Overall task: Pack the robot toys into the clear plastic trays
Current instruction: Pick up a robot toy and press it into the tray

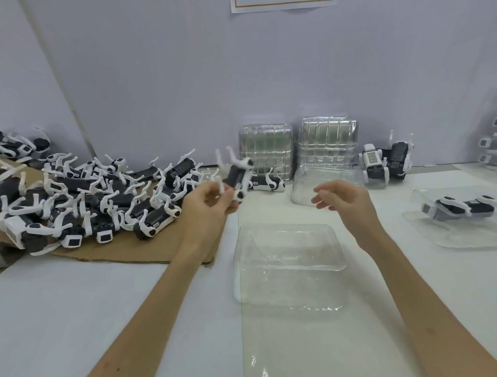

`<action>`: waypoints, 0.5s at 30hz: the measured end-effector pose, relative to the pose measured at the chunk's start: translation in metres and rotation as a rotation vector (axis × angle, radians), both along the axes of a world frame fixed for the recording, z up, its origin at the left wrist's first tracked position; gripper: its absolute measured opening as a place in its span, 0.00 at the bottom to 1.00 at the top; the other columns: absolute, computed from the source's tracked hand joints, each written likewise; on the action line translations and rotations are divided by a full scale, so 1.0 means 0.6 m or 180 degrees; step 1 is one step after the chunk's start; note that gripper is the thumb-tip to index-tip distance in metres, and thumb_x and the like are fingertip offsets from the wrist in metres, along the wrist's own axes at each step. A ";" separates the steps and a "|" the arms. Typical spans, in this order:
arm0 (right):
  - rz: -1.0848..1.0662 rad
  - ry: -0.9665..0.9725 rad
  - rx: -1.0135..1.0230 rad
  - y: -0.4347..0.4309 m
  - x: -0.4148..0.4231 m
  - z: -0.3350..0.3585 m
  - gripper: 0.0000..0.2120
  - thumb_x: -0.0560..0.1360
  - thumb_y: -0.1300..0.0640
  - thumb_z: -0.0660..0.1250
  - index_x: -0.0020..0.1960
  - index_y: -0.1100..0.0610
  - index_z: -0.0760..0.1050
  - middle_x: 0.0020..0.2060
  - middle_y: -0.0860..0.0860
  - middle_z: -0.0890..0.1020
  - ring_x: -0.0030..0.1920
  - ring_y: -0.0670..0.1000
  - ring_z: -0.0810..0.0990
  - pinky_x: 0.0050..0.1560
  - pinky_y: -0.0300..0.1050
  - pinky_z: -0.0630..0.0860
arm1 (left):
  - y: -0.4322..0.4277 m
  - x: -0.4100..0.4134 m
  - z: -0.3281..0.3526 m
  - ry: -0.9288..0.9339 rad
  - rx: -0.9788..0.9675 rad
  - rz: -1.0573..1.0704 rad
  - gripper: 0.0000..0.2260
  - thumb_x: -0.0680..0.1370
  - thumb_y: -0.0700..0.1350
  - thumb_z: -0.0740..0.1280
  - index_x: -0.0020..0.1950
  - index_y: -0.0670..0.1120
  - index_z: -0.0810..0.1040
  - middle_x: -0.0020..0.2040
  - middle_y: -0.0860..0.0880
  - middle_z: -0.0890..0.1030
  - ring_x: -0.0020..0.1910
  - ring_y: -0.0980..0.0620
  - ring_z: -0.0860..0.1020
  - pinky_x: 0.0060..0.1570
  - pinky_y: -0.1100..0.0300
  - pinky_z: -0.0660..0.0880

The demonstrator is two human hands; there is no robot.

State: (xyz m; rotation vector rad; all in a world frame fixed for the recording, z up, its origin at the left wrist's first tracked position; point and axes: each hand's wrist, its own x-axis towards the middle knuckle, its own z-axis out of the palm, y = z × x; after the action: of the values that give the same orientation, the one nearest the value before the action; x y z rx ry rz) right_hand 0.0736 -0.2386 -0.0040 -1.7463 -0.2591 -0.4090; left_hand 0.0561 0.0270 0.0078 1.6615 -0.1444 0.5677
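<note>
White table (76,307), empty tray (289,254) at centre. Left hand (205,204) pinches a toy (238,174) by its leg just beyond the tray — likely for loading; right hand (343,197) hovers, loosely curled, empty.

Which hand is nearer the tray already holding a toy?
Right. The right hand hovers left of that tray; the left hand, gripping a toy, is farther left.

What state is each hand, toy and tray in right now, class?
left hand: grips a robot toy
right hand: open, holds nothing
near tray: empty
right tray: holds one packed toy
toy pile: loose on cardboard
tray stacks: standing upright
</note>
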 end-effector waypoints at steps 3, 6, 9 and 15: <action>0.0389 -0.0049 0.0173 0.014 -0.011 0.012 0.07 0.81 0.56 0.64 0.56 0.53 0.79 0.46 0.52 0.87 0.46 0.54 0.86 0.49 0.44 0.77 | -0.058 -0.024 0.037 -0.0106 -0.0233 -0.0803 0.02 0.76 0.35 0.72 0.45 0.41 0.82 0.41 0.47 0.86 0.40 0.48 0.85 0.43 0.61 0.81; 0.1141 0.0284 0.0500 0.030 -0.021 0.021 0.13 0.81 0.48 0.62 0.62 0.52 0.76 0.59 0.55 0.83 0.56 0.59 0.84 0.54 0.49 0.79 | -0.111 -0.045 0.048 -0.0125 0.0077 -0.1266 0.04 0.76 0.35 0.73 0.42 0.39 0.79 0.41 0.51 0.85 0.41 0.48 0.86 0.46 0.54 0.83; 0.1387 0.0511 0.0985 0.031 -0.025 0.024 0.19 0.80 0.48 0.61 0.65 0.58 0.74 0.64 0.63 0.78 0.61 0.67 0.79 0.62 0.62 0.76 | -0.136 -0.050 0.046 -0.0149 0.0436 -0.1302 0.04 0.76 0.38 0.72 0.42 0.44 0.80 0.42 0.55 0.84 0.43 0.51 0.85 0.50 0.52 0.82; 0.1012 0.0571 0.1434 0.020 -0.019 0.021 0.15 0.82 0.53 0.57 0.61 0.58 0.77 0.51 0.54 0.84 0.52 0.55 0.83 0.51 0.55 0.79 | -0.086 -0.044 0.027 -0.0387 0.0690 -0.1143 0.07 0.78 0.41 0.68 0.52 0.51 0.82 0.45 0.53 0.86 0.49 0.55 0.84 0.51 0.61 0.79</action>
State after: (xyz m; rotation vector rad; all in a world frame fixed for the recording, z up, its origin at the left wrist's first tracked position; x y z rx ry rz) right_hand 0.0621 -0.2268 0.0088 -1.2623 -0.2848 -0.0675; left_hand 0.0300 -0.0247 0.0239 1.7560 -0.5984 0.3883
